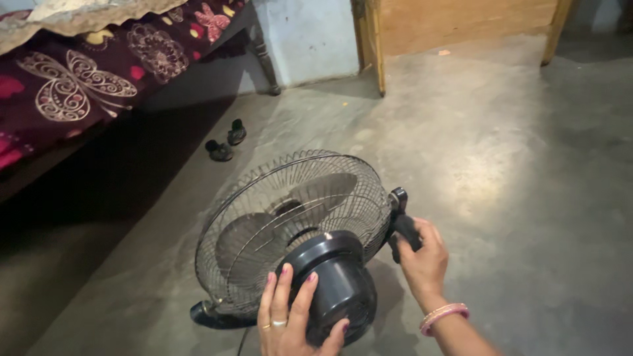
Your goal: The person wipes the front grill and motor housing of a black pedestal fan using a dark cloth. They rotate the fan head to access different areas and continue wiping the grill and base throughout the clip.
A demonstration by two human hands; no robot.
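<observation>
A small floor fan (pixel 297 217) with a round wire cage and grey blades stands on the concrete floor, seen from behind. My left hand (pixel 290 316) rests on the dark motor housing (pixel 333 283) at its back, fingers spread over it. My right hand (pixel 425 260) grips the black side bracket (pixel 402 221) at the cage's right edge. A bangle circles my right wrist. The fan's dark base (pixel 211 315) shows at lower left, and a thin cord runs down from below the cage.
A bed with a maroon patterned cover (pixel 79 72) fills the upper left, dark space beneath it. A pair of dark sandals (pixel 226 140) lies on the floor beyond the fan. A wooden door frame (pixel 376 46) and a pale wall stand at the back.
</observation>
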